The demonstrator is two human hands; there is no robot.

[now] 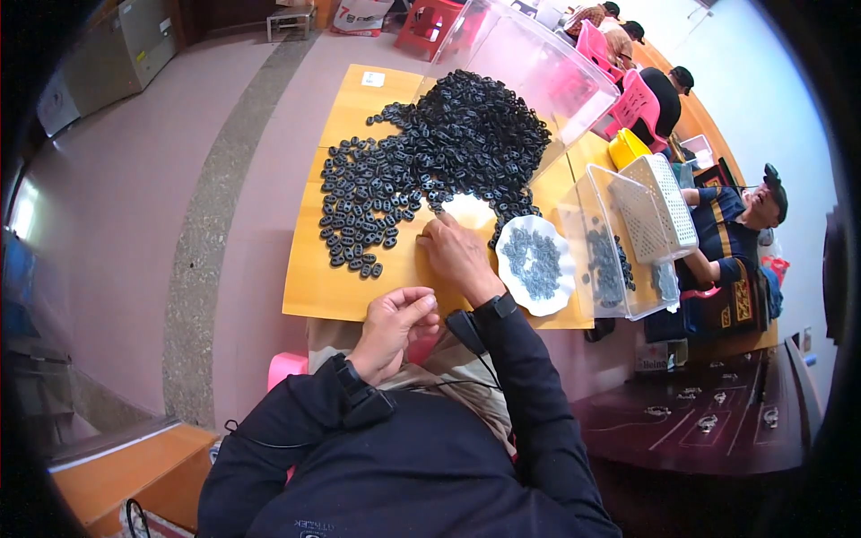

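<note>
The right hand rests fingers-down on the bench, pinching at black plastic pieces just ahead of it for sorting, while the left hand, curled loosely, seems to cup gathered pieces near the lap.

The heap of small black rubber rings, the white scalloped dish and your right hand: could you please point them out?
heap of small black rubber rings (466,134), head view, heap's middle.
white scalloped dish (563,260), head view, right rim.
right hand (459,255), head view, back of hand.
</note>
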